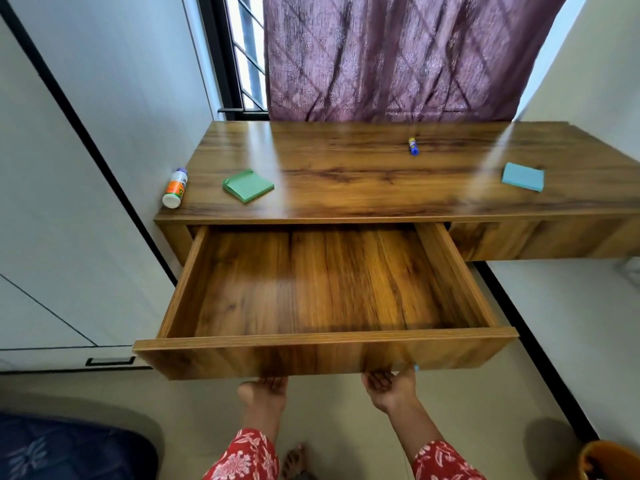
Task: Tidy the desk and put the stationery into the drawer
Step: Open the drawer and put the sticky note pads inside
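The wood-grain drawer is pulled fully out from under the desk, its long axis along the desk's front edge, its floor bare. The left hand and right hand are cupped palm-up under the drawer's front panel, fingers curled beneath its lower edge. A white glue bottle with orange label lies at the desk's left edge, cap pointing away. A green sticky-note pad lies flat just beside it. A small blue glue stick lies near the back edge, and a blue sticky-note pad toward the right. A purple curtain hangs behind.
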